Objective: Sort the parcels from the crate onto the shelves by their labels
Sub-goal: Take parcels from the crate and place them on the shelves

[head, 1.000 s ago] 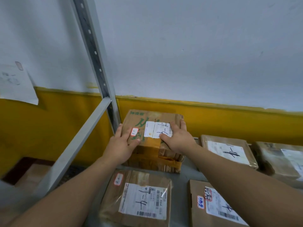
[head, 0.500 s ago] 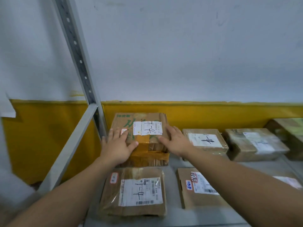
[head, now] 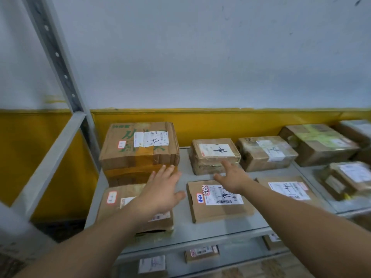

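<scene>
1. While your left hand (head: 160, 189) hangs over the shelf (head: 202, 231) with its fingers straight and slightly spread, gripping nothing, its fingertips lie just at the front face of the tall parcel (head: 138, 145); whether they touch it, you cannot tell from this view
2. Your right hand (head: 232, 177) is also empty, fingers stretched out and thumb held apart, reaching over the flat parcel (head: 218, 205) toward the small parcel (head: 214, 155) behind it
3. That tall parcel, the one this step seems to concern, rests at the back left corner, close beside the steel upright (head: 56, 57); the crate is not in view
4. Watch your left forearm: it passes right above the front-left parcel (head: 114, 199), which sits at the shelf's front lip, so a low sweep of the arm could likely drag it over the edge
5. A careless push with the left fingertips could skew the tall parcel against the upright or tip it, since it stands higher than its neighbours
6. Your right wrist could catch the flat parcel and slide it out of its row
7. Check the labels too: the handwritten marks look much alike, and the parcels at the far right are blurred, so misreading one is a real risk
</scene>
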`<state>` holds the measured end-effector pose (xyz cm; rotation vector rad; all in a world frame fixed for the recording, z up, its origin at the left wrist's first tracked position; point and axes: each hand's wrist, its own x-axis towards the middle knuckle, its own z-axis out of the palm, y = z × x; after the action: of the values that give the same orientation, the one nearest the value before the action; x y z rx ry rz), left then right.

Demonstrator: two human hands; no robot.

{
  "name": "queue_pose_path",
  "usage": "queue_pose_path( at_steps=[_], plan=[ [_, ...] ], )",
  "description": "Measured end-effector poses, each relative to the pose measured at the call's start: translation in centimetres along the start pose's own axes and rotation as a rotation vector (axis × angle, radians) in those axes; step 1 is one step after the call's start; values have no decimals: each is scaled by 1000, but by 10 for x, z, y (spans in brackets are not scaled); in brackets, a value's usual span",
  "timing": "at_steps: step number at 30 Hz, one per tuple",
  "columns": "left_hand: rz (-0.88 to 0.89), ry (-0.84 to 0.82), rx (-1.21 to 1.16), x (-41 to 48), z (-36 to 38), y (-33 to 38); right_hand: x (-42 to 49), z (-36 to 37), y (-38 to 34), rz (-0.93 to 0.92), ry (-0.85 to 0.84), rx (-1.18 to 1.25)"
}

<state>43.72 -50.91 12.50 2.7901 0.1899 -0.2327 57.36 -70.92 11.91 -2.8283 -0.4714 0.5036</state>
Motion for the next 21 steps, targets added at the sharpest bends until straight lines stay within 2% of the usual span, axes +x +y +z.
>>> queue_pose_path(
  at_steps=[7, 13, 16, 21],
  plan=[
    [-14, -84, -1, 17, 54, 45, 18, 9, 60, -21, -108, -162],
    [-234, -196, -162, 36, 115, 64, 43, 20, 93, -151, -231, -186],
    [-315, -165, -165, 36, 131, 70, 57, 29, 98, -189, -288, -164],
    [-352, -49, -121, 22, 141, 76, 61, 36, 99, -244, -279, -203]
  ],
)
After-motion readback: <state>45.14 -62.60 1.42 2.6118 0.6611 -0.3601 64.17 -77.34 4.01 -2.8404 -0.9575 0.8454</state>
